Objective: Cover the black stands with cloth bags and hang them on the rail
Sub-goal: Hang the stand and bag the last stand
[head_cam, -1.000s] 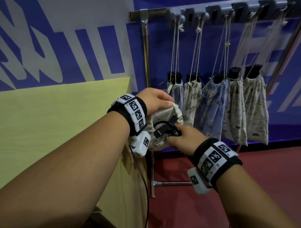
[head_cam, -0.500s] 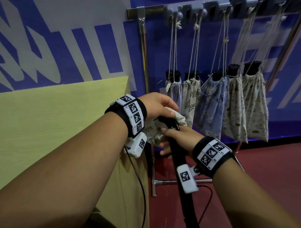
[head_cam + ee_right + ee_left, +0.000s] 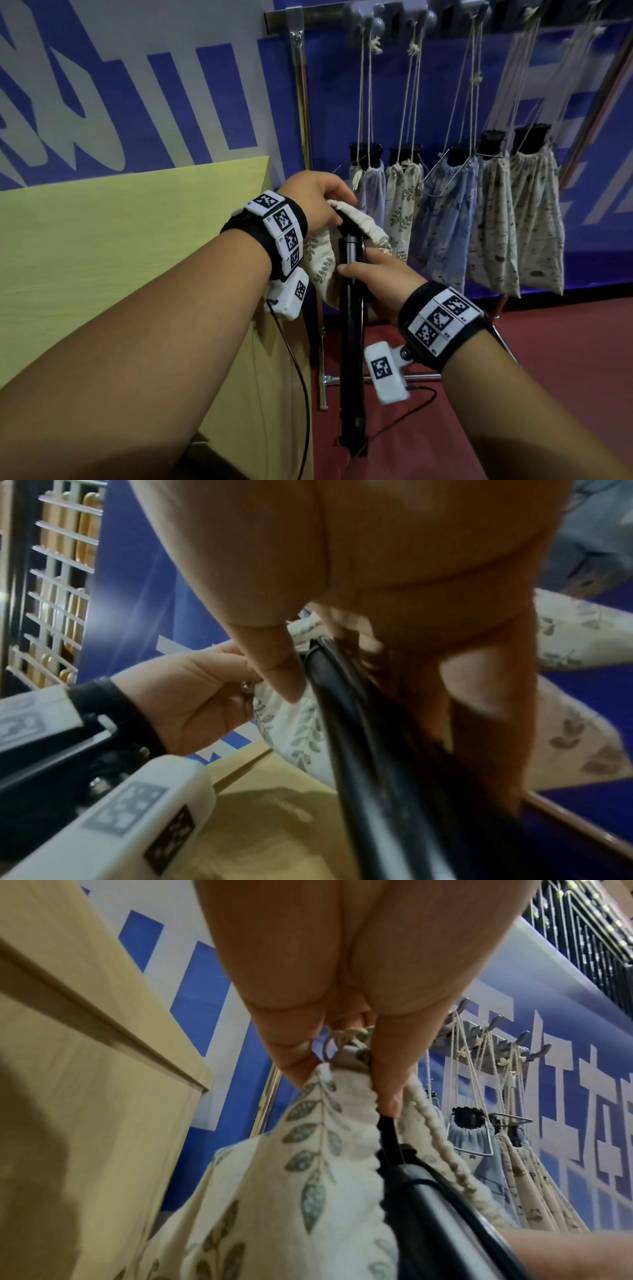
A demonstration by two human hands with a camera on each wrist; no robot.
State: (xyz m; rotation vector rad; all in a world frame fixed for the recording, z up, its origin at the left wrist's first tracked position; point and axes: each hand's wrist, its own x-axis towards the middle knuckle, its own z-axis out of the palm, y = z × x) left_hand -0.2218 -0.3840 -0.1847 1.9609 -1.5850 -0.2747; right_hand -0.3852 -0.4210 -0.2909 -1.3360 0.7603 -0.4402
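Background: blue wall with big pale letters, red floor below; I see it behind both of my hands.
Black stand (image 3: 351, 342): long dark pole, nearly upright, its top end goes into the mouth of the bag, the low end hangs near the floor.
Right hand (image 3: 375, 277): I grip the black stand with it, fingers curled around the pole just under the bag mouth.
Cloth bag (image 3: 323, 263): cream cloth with a leaf print, gathered open rim; it sits just above my right grip and drapes to the left of the pole.
Left hand (image 3: 315, 202): I pinch the rim of the cloth bag with it, thumb and fingers closed on the gathered edge, right at the top of the stand.
Left wrist view: the fingers (image 3: 387, 1069) squeeze the rim and the drawstring loop, the black pole enters just below them.
Table (image 3: 120, 246): yellow-green top, to the left of both grips, its corner is near my left wrist.
Rail (image 3: 394, 15): metal bar with grey hooks, high above and beyond the grips.
Hanging bags (image 3: 493, 219): five covered stands hang on cords from the rail, to the right and behind my hands, black tops stick out.
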